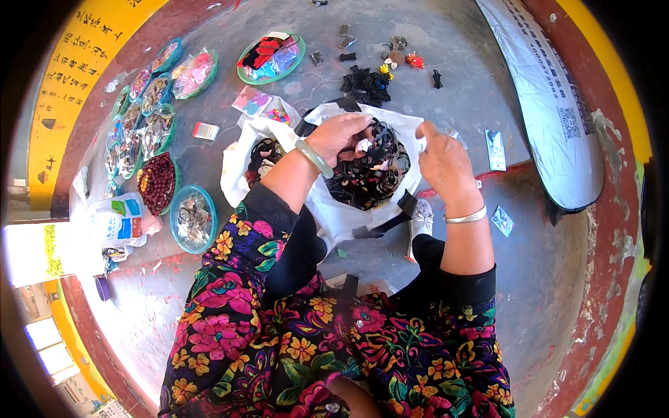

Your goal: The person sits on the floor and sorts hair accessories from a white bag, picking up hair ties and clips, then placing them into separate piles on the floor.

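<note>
A white bag [327, 209] with black straps stands open in front of me, filled with dark looped bands that look like hair ties [362, 180], with a few pale pink pieces among them. My left hand [340, 138], a pale bangle on its wrist, reaches over the bag's far left side. Its fingers are closed around some of the black bands, partly hidden behind the hand. At the bag's right rim is my right hand [444, 161], wearing a silver bracelet. Its fingers are bent together, and what they hold, if anything, is hidden.
Another white bag opening [240, 180] with dark items adjoins on the left. Several round trays of trinkets and a blue basket [193, 242] line the left floor. Beyond lie a green tray [296, 68] and a black pile [366, 87]. A long silver cover [550, 104] lies right.
</note>
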Available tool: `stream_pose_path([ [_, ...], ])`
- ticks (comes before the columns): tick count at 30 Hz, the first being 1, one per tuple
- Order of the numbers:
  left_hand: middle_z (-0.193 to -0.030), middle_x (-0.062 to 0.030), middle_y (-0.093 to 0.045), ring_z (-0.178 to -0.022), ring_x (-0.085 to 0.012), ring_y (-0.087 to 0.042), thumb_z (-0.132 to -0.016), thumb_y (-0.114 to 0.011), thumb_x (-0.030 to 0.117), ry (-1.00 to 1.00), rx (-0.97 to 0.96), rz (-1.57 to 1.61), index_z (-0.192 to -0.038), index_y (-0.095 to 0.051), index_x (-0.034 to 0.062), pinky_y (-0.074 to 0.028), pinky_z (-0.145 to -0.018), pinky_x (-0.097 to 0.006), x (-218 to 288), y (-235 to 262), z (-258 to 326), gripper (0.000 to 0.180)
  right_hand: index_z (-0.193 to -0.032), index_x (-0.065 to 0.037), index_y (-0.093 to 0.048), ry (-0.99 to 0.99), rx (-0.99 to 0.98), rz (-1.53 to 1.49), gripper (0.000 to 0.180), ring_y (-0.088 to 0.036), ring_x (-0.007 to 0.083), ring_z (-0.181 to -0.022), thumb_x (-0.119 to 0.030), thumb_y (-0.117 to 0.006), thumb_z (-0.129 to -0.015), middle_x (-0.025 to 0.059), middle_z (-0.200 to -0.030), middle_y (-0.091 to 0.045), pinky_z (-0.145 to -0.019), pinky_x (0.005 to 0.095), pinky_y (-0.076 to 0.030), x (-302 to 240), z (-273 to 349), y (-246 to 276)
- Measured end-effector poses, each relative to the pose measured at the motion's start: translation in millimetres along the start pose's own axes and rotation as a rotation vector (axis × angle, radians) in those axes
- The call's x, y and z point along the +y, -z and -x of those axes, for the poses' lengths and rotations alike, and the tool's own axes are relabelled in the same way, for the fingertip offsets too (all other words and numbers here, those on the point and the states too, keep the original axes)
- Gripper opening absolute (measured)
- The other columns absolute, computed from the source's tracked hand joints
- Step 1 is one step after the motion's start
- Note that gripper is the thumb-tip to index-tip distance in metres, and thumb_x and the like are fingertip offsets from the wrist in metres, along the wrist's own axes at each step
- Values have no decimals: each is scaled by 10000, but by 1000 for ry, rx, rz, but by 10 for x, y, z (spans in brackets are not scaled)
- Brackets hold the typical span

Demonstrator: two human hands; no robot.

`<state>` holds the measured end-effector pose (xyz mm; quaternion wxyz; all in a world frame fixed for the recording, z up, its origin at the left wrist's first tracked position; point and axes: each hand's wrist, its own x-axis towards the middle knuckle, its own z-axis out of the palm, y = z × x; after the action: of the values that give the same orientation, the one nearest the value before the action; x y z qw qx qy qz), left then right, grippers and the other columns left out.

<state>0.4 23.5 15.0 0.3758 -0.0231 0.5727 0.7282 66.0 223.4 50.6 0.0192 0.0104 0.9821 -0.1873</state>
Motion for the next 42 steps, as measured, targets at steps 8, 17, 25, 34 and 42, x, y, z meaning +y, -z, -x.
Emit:
stream_pose_path([
  [8,-625,-13,-504,-437,-87,-404,-890,-524,352,64,-38,214,-750,-552,70,-254,-359,-209,2,84,-61,317,-822,-95,-668,117,-18,-62,148,-610,341,-778,-134,-549,-744,156,-784,-641,-685,414,-476,77,-42,-102],
  [17,-809,-52,-591,-585,-112,-522,-917,-483,350,48,-72,230,-932,-536,58,-299,-384,-185,-90,57,-155,297,-779,8,-629,109,-180,-567,310,-596,214,-562,-300,-648,-753,143,-633,-601,-545,337,-446,-118,-24,-56],
  [25,-842,-75,-607,-689,-152,-590,-912,-430,474,68,-83,-21,-995,-533,44,-393,-492,-222,-62,13,-55,450,-769,-17,-621,-89,-460,-1027,226,-576,112,-550,-237,-593,-809,57,-669,-624,-510,209,-420,-114,11,291],
  [34,-1285,-39,-473,-1256,-185,-385,-936,-408,372,291,-231,-333,-1242,-465,121,-349,-940,-470,141,-130,136,399,-760,-26,-625,-161,-410,-1437,266,-570,122,-522,-281,-573,-815,72,-662,-620,-495,214,-435,-18,31,345],
  [42,-1044,-32,-530,-1000,-131,-547,-904,-501,356,-48,-249,-47,-1300,-396,92,-479,-827,-330,187,26,249,487,-752,-28,-620,-213,-393,-1423,277,-563,118,-510,-293,-579,-821,69,-654,-616,-487,210,-439,-37,17,317],
])
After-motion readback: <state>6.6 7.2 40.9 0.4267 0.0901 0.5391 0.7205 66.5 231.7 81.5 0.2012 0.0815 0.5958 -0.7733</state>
